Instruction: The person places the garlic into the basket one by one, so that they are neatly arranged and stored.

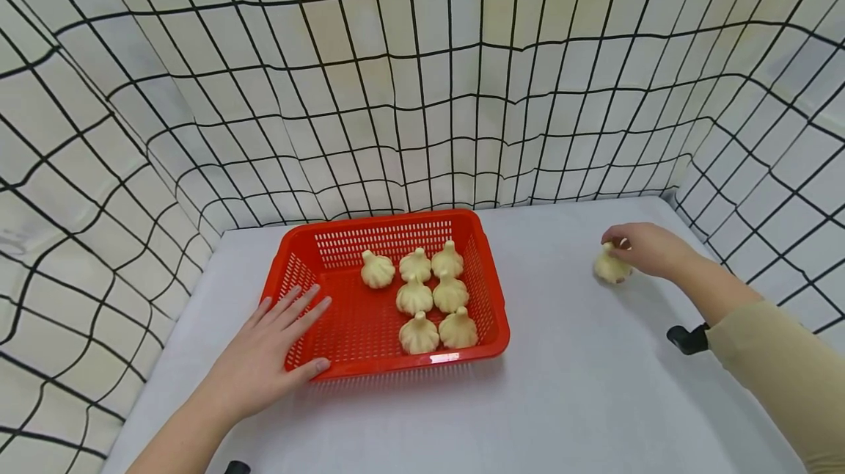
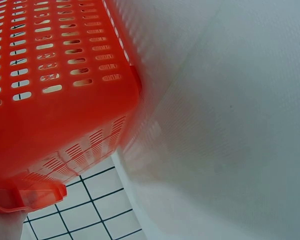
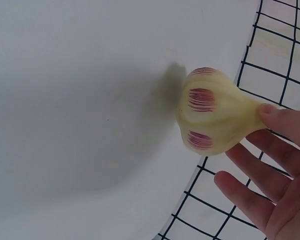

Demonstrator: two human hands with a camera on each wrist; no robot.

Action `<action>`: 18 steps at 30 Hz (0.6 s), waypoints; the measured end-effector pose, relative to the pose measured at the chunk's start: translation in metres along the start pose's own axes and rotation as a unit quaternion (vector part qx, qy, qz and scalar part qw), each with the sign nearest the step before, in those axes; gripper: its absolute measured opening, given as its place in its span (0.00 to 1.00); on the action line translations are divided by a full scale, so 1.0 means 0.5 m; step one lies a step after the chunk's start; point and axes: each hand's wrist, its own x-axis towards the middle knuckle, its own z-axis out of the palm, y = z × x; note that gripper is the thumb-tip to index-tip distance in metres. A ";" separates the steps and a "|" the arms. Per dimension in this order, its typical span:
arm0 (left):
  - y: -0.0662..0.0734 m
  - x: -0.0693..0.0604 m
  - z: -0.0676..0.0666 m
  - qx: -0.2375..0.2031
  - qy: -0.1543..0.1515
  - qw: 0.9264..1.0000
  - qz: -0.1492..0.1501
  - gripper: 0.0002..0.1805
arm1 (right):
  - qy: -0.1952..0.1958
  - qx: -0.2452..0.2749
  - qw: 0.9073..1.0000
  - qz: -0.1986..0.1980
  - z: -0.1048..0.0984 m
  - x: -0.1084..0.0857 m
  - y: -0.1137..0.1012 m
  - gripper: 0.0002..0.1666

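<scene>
A garlic bulb (image 3: 210,112), cream with purple streaks, is pinched by its stem in my right hand (image 1: 650,250), over the right part of the white table. In the right wrist view its base faces the table and casts a shadow there; whether it touches cannot be told. My left hand (image 1: 267,353) rests on the left rim of a red plastic basket (image 1: 491,298), its fingers spread and straight. Inside the basket several garlic bulbs (image 1: 414,296) sit upright, mostly toward its right side. The left wrist view shows the slotted outer wall of the basket (image 2: 60,115).
The white table (image 1: 561,386) carries the basket left of centre. A black wire grid (image 1: 462,92) with white behind it walls the back and both sides. Close to the right sleeve (image 1: 772,356) is a black wrist-camera piece (image 1: 688,339).
</scene>
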 end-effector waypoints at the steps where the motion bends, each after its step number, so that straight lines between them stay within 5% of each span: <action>1: 0.000 0.000 0.001 0.000 0.001 1.000 0.000 0.47 | 0.002 0.002 1.000 -0.001 -0.001 -0.001 -0.003 0.16; 18: 0.001 -0.001 0.000 0.004 -0.001 1.000 -0.002 0.48 | 0.038 0.018 0.999 -0.023 -0.026 0.006 -0.054 0.17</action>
